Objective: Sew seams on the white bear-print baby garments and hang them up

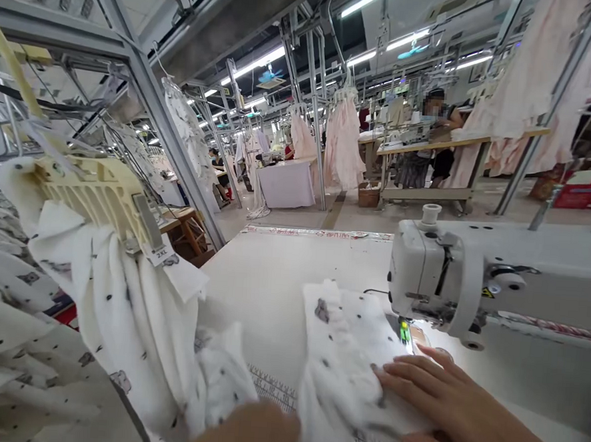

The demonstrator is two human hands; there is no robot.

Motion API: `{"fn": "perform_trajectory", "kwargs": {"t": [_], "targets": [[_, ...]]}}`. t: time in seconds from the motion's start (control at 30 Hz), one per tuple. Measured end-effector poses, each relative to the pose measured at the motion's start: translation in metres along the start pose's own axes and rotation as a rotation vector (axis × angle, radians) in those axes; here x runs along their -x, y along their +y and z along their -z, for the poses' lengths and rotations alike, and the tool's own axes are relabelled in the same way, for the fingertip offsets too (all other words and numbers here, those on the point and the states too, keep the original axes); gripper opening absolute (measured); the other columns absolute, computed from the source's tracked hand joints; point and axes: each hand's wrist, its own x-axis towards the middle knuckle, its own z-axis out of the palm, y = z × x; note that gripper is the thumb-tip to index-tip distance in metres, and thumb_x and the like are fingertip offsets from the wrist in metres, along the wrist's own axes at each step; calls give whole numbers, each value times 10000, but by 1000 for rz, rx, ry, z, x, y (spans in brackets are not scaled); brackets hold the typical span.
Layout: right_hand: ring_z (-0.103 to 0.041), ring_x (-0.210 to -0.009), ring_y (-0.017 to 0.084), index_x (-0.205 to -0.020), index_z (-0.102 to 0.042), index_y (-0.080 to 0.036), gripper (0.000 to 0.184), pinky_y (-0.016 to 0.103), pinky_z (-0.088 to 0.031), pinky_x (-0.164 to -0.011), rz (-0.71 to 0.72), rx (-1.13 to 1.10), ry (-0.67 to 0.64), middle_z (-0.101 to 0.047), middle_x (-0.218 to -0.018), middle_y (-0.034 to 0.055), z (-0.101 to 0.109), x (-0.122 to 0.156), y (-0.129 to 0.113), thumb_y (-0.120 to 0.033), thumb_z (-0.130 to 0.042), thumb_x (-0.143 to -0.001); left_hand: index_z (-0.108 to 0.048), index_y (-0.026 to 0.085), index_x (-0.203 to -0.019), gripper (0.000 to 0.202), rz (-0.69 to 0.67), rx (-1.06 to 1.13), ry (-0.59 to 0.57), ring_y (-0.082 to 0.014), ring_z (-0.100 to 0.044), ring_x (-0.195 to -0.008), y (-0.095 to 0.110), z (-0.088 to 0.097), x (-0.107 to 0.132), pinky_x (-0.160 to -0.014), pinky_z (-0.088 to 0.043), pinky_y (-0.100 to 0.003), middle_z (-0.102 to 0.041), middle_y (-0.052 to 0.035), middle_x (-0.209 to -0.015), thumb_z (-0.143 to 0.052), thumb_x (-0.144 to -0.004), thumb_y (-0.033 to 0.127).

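Note:
White cloth printed with dark dots and small grey figures (338, 343) lies on the table, its right edge close to the lit needle area of a white sewing machine (417, 275). My right hand (434, 403) rests on this cloth, fingers stretched out and apart, just in front of the green-marked presser foot (405, 332). At the bottom edge my left hand (247, 431) is smeared by motion and its fingers cannot be made out. It is nearest to a hanging piece of the same printed cloth (221, 373), and whether it grips it is unclear.
A cream clamp hanger (92, 185) holds printed pieces with a 2XL tag (162, 253) at left. A printed ruler scale (273, 386) marks the white tabletop (272, 273). A metal post (175, 140) stands behind. Pink garments (344, 140) and a co-worker (435, 136) are farther off.

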Motion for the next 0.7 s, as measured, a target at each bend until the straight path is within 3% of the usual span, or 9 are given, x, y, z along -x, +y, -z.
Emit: {"fn": "perform_trajectory", "kwargs": {"t": [0.1, 0.2, 0.3, 0.37, 0.43, 0.57, 0.7], "targets": [[-650, -1294, 340, -1659, -330, -346, 779, 573, -585, -1057, -5, -59, -98, -639, -1470, 78, 1, 2, 3, -581, -654, -990, -749, 313, -915, 145, -224, 62, -141, -240, -749, -844, 25, -5, -3, -737, -586, -308, -760, -5, -832, -684, -960, 435], [-612, -1334, 342, -1669, -308, -327, 790, 563, -590, -1049, -1, -54, -105, -621, -1484, 79, 2, 8, 10, -568, -649, -999, -723, 251, -1155, 260, -297, 97, -48, -264, -698, -1184, 37, 13, -37, -1018, -562, -362, -758, -81, -1189, -637, -1009, 447], [-679, -1254, 320, -1646, -371, -305, 740, 520, -606, -1015, 27, 27, -31, -675, -1421, 83, 1, 14, 17, -546, -651, -1004, -505, 162, -1507, 555, -412, 160, 49, -308, -412, -1534, 36, 22, -81, -1267, -353, -511, -526, -165, -1580, -562, -1058, 483], [-739, -1143, 294, -1603, -457, -285, 671, 467, -619, -959, 37, 92, 49, -733, -1334, 75, 1, 15, 21, -508, -664, -1004, -344, 161, -1622, 697, -367, 155, 10, -359, -216, -1619, 32, 17, -102, -1284, -207, -682, -337, -166, -1704, -471, -1075, 573], [-759, -1078, 279, -1558, -522, -258, 624, 432, -615, -910, 42, 139, 103, -762, -1277, 67, 2, 14, 24, -483, -679, -998, -276, 162, -1657, 743, -262, 129, -22, -398, -114, -1633, 29, 6, -113, -1242, -115, -791, -223, -145, -1742, -362, -1084, 627], [-743, -1108, 298, -1535, -544, -225, 576, 444, -584, -855, 23, 226, 135, -749, -1304, 67, 3, 10, 27, -459, -633, -1016, -249, 183, -1673, 752, -130, 134, 28, -388, -86, -1638, 33, -8, -113, -1234, -93, -809, -175, -106, -1754, -284, -1079, 643], [-731, -1119, 325, -1471, -617, -291, 485, 469, -555, -847, 8, 259, 161, -746, -1308, 60, -15, 28, 38, -442, -610, -1009, -239, 183, -1681, 771, -44, 192, 64, -399, -85, -1636, 44, -7, -110, -1228, -65, -823, -166, -117, -1752, -280, -1068, 648]]}}
